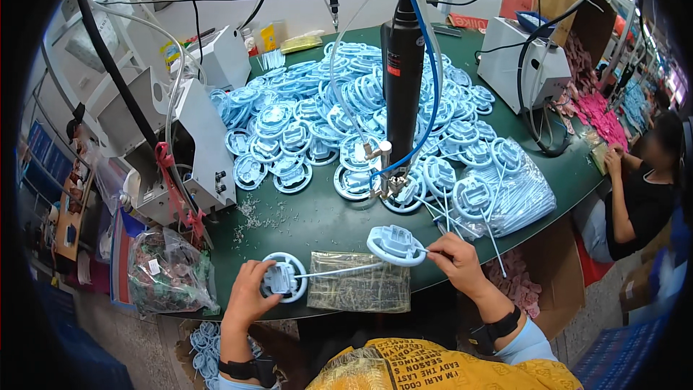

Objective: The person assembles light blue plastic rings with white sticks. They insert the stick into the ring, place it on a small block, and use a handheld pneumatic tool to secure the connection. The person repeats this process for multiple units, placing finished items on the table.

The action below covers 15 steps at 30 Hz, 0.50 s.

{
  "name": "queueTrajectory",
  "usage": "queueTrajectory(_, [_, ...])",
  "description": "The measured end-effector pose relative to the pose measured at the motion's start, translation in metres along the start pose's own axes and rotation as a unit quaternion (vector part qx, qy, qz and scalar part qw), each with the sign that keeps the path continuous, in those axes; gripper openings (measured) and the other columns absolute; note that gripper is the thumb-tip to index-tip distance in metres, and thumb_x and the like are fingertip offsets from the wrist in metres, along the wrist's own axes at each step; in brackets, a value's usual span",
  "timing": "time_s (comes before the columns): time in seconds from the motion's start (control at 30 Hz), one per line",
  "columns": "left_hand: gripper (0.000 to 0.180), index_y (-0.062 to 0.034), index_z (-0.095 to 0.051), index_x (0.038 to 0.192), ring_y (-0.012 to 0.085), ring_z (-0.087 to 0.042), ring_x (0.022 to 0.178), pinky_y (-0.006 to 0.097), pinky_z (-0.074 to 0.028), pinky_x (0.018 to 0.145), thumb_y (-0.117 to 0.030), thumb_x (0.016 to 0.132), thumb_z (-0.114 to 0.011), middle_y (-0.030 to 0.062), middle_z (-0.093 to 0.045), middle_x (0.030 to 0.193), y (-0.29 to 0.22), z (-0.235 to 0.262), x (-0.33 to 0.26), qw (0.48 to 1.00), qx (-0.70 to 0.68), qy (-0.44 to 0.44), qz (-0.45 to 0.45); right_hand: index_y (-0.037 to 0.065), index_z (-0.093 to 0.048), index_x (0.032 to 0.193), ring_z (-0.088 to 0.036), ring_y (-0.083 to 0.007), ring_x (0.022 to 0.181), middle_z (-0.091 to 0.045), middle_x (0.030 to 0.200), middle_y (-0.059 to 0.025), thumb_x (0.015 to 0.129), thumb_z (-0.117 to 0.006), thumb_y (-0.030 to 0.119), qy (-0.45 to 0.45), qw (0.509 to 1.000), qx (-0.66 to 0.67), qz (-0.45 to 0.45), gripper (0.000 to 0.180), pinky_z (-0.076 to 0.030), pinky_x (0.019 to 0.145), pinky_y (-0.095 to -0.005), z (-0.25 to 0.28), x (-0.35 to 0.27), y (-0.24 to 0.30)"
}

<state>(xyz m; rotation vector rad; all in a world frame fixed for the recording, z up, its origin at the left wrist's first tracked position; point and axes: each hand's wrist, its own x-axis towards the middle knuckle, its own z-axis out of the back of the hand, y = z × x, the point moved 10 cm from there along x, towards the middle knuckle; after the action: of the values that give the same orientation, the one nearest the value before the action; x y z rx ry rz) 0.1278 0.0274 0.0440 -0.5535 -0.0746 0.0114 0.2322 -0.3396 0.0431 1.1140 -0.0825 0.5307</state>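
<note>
At the front edge of the green table, my left hand (247,296) is closed on a light-blue ring-shaped plastic part (292,282). A thin pale rod (339,271) runs rightward from that part. My right hand (456,261) pinches the right edge of a second light-blue ring part (395,247), which is raised and tilted above a tape-wrapped pad (359,297). Whether the rod joins the second part is hidden. Beyond my hands hangs a thick black cylindrical tool (402,87) with metal fittings and a blue hose at its lower end.
A heap of similar blue ring parts (310,108) covers the table's middle. Small screws (249,220) lie scattered at left, near a white machine (198,152). A clear bag of rods (527,195) sits right. Another white machine (516,65) stands behind; a co-worker (639,180) sits far right.
</note>
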Motion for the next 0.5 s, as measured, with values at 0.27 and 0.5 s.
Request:
queueTrajectory(0.27, [0.055, -0.0019, -0.058, 0.117, 0.0322, -0.055, 0.098, 0.039, -0.048, 0.083, -0.003, 0.066, -0.077, 0.0149, -0.057, 0.106, 0.003, 0.028, -0.011, 0.972, 0.150, -0.179, 0.000, -0.001, -0.070, 0.090, -0.058, -0.0176, 0.068, -0.062, 0.080, -0.0086, 0.079, -0.071, -0.002, -0.011, 1.000, 0.021, -0.014, 0.011, -0.044, 0.060, -0.0275, 0.000, -0.006, 0.005])
queueTrajectory(0.5, [0.032, -0.0027, -0.061, 0.123, 0.0063, -0.059, 0.077, 0.021, -0.049, 0.067, -0.012, 0.092, -0.066, 0.0025, -0.066, 0.095, -0.040, -0.066, 0.004, 0.892, -0.429, 0.070, 0.122, 0.001, -0.070, 0.091, -0.060, -0.0223, 0.066, -0.062, 0.080, -0.0102, 0.078, -0.072, -0.003, -0.012, 0.999, 0.004, 0.040, 0.013, -0.046, 0.057, -0.0297, -0.013, -0.014, 0.028])
